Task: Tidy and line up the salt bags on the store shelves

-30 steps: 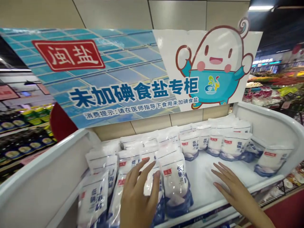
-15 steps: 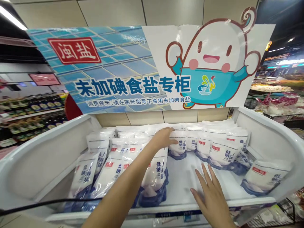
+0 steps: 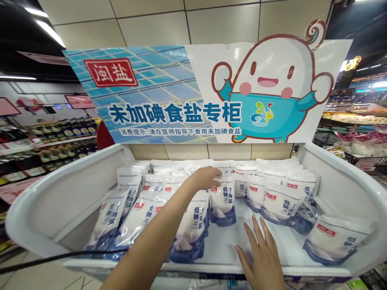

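My left hand (image 3: 207, 177) reaches to the middle of the white display bin, its fingers closed on the top edge of a bag of salt (image 3: 223, 201). That bag is white with a blue base and stands upright, its printed front towards me. My right hand (image 3: 263, 253) hovers over the bin's front part, fingers spread and holding nothing. Left of the gripped bag, partly behind my left forearm, stands a salt bag (image 3: 189, 231) at the front of a row. To the right, another salt bag (image 3: 281, 203) leans among several similar ones.
The white bin (image 3: 33, 217) has raised, curved side walls and a low front edge. A single salt bag (image 3: 337, 239) rests by its right wall. Behind stands a printed sign board (image 3: 169, 88). A black cable (image 3: 60, 257) crosses at lower left. Bottle shelves (image 3: 63, 133) stand farther left.
My left hand has drawn the gripped bag of salt forward from the back row, slightly towards me. My right hand stays spread, a little lower and further left in view. The camera view has shifted slightly.
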A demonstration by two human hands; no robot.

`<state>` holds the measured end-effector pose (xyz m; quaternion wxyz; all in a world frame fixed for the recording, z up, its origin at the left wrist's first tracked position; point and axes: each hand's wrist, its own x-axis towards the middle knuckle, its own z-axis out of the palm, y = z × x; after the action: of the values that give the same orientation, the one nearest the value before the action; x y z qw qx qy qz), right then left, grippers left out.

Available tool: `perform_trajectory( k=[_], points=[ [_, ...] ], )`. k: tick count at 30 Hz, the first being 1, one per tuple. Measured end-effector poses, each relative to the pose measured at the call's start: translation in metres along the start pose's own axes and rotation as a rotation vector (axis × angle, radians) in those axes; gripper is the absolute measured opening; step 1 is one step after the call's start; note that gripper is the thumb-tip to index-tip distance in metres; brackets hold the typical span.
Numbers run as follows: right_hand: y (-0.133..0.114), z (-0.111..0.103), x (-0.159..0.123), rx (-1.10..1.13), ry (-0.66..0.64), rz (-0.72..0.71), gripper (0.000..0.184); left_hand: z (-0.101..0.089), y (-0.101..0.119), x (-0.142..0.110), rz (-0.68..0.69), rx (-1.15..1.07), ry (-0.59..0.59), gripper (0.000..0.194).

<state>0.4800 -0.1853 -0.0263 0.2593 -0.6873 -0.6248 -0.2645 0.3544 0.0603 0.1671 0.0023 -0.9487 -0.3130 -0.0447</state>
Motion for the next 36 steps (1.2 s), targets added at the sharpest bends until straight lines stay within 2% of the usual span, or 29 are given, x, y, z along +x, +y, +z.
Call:
perform_trajectory(
  k=[2, 5, 9, 14, 18, 21, 25, 26, 28, 30, 32, 36],
  points=[
    [-0.001, 0.0, 0.0, 0.003, 0.01, 0.024, 0.062, 0.008, 0.006, 0.007, -0.05, 0.138, -0.02, 0.021],
    [-0.002, 0.0, 0.0, 0.005, 0.016, 0.056, 0.065, 0.02, 0.016, 0.016, -0.08, 0.259, 0.035, 0.008],
    [-0.002, 0.001, -0.001, -0.003, 0.008, 0.058, 0.066, 0.03, 0.019, 0.016, -0.021, 0.257, 0.124, 0.012],
    [0.0, 0.002, 0.0, -0.028, 0.019, 0.027, 0.064, 0.037, 0.007, 0.008, 0.136, 0.301, 0.287, 0.014],
    [0.0, 0.004, 0.0, -0.035, 0.022, 0.025, 0.061, 0.039, 0.004, 0.013, 0.059, 0.303, 0.375, 0.016],
    [0.0, 0.004, 0.001, -0.033, 0.015, 0.031, 0.061, 0.035, 0.011, 0.018, 0.006, 0.291, 0.36, 0.014],
    [0.001, 0.004, 0.001, -0.03, 0.015, 0.022, 0.063, 0.018, 0.02, 0.021, -0.022, 0.329, 0.352, 0.041],
    [0.002, 0.004, 0.0, -0.03, 0.011, 0.02, 0.064, 0.013, 0.02, 0.023, -0.028, 0.321, 0.354, 0.043],
    [0.003, 0.005, 0.0, -0.027, 0.0, 0.017, 0.068, 0.006, 0.015, 0.029, -0.048, 0.278, 0.334, 0.034],
    [0.003, 0.005, 0.0, -0.011, -0.015, 0.026, 0.072, 0.001, 0.009, 0.037, -0.071, 0.238, 0.266, 0.023],
    [-0.001, 0.003, 0.002, 0.029, -0.052, 0.079, 0.076, -0.002, 0.003, 0.045, -0.061, 0.203, 0.192, 0.021],
    [-0.014, -0.009, 0.011, 0.065, -0.114, 0.229, 0.083, -0.006, -0.008, 0.052, 0.045, 0.074, 0.097, 0.023]
  ],
)
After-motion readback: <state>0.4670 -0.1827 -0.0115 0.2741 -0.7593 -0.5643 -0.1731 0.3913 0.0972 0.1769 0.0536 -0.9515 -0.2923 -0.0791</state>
